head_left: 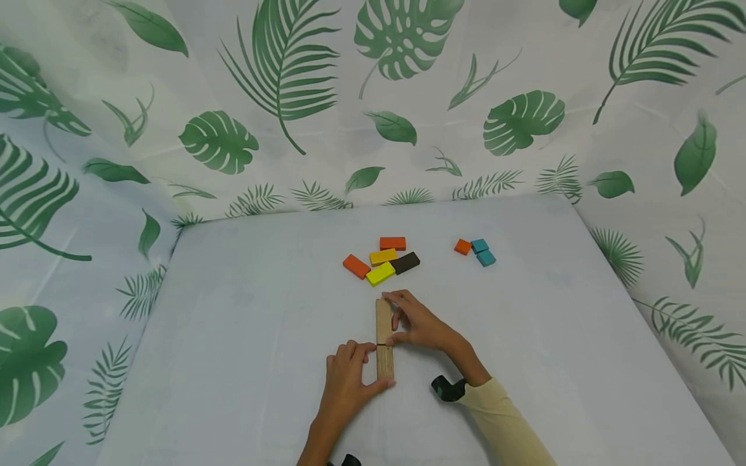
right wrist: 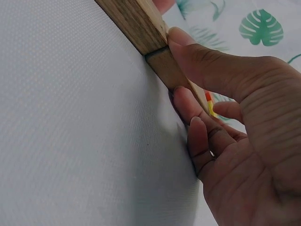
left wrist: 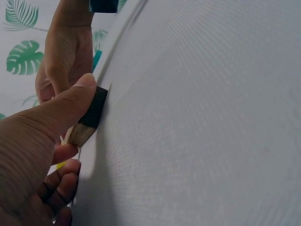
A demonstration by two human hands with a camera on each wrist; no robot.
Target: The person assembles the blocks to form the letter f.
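Observation:
Two plain wooden blocks lie end to end in a line on the white table in the head view, a thin dark seam between them. My left hand [head_left: 344, 378] grips the nearer block [head_left: 385, 364], thumb at its near end and index finger by the seam. In the left wrist view this block's dark end face [left wrist: 98, 107] shows beside the thumb. My right hand [head_left: 428, 327] holds the farther block [head_left: 383, 318], fingertips at its far end and thumb near the seam. The right wrist view shows the blocks' side faces meeting at the seam.
Beyond the hands lie a red block [head_left: 393, 243], an orange block [head_left: 357, 266], two yellow ones and a dark brown block [head_left: 405, 263]. Farther right sit a small orange block [head_left: 463, 246] and two blue blocks [head_left: 486, 258]. A leaf-printed cloth [head_left: 326, 168] hangs around the table [head_left: 245, 336].

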